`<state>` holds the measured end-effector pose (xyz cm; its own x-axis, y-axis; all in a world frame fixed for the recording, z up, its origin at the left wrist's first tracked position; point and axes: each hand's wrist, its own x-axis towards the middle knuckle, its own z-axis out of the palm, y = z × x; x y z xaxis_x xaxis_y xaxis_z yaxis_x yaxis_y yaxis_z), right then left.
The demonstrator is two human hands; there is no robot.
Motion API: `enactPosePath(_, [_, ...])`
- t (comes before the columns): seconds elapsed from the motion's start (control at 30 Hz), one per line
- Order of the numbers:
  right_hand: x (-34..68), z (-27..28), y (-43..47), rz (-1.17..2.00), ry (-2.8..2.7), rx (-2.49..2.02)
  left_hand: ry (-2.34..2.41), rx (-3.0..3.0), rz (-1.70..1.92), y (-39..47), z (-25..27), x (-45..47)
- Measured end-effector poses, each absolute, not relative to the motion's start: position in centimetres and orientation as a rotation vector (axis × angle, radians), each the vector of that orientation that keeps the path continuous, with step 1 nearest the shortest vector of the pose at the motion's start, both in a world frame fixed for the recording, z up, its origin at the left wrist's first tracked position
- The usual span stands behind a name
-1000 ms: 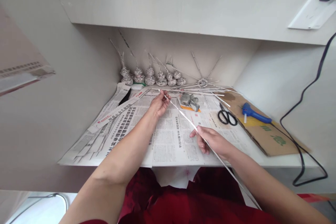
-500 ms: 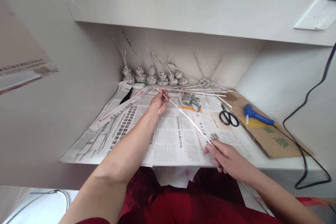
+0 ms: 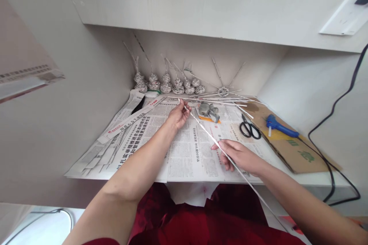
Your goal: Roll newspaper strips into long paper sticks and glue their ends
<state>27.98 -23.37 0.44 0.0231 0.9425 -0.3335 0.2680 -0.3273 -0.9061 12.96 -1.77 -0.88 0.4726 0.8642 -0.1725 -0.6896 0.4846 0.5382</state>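
Note:
My left hand [image 3: 180,114] pinches the upper end of a long, thin rolled paper stick [image 3: 204,129] above the newspaper sheets [image 3: 184,157]. The stick slants down to the right, and its far end runs past the table edge beside my right forearm. Partway along it, my right hand [image 3: 234,155] holds the stick between thumb and fingers, the other fingers loosely curled. Beyond my left hand lies a bunch of similar paper sticks [image 3: 224,102]. A crumpled grey cloth-like thing [image 3: 209,111] rests on something orange just right of that hand.
Several gourd-shaped woven paper pieces [image 3: 166,83] stand along the back wall, with a spoked woven piece [image 3: 223,91] to their right. Black-handled scissors [image 3: 250,128] and a blue glue gun [image 3: 281,126] on cardboard [image 3: 296,153] lie at right. Cut newspaper strips [image 3: 115,138] are stacked at left.
My right hand has slid up along the stick toward my left hand, leaving more of it trailing below. My left hand has shifted slightly right.

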Motion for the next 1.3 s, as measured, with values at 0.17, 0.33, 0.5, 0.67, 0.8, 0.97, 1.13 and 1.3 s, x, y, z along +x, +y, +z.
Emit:
enactPosePath(0.17, [27.8,0.1,-22.3,1.417,-1.247,-1.652,0.494,0.426,1.051,-1.0,-0.9,12.6])
enactPosePath(0.33, [29.2,-0.4,-24.9,1.370,-1.230,-1.758,0.528,0.393,1.096,-0.2,-0.9,12.2])
enactPosePath(0.5, [29.6,-0.7,-26.7,1.659,-0.961,-1.524,0.457,0.384,1.047,-0.6,-0.9,12.4])
enactPosePath(0.67, [28.9,0.2,-25.4,1.698,-0.986,-1.436,0.470,0.404,1.040,-1.1,-0.8,12.6])
enactPosePath(0.8, [28.2,0.6,-22.6,1.501,-1.137,-1.505,0.471,0.441,1.008,-1.5,-1.0,12.8])
enactPosePath(0.97, [27.3,-0.5,-19.5,1.343,-1.217,-1.603,0.518,0.457,0.992,-1.8,-0.9,13.1])
enactPosePath(1.13, [27.0,-0.8,-19.1,1.306,-1.240,-1.656,0.550,0.462,0.995,-1.7,-0.8,13.0])
enactPosePath(1.3, [27.1,-0.1,-18.9,1.506,-1.133,-1.546,0.546,0.452,0.985,-1.7,-0.9,13.1])
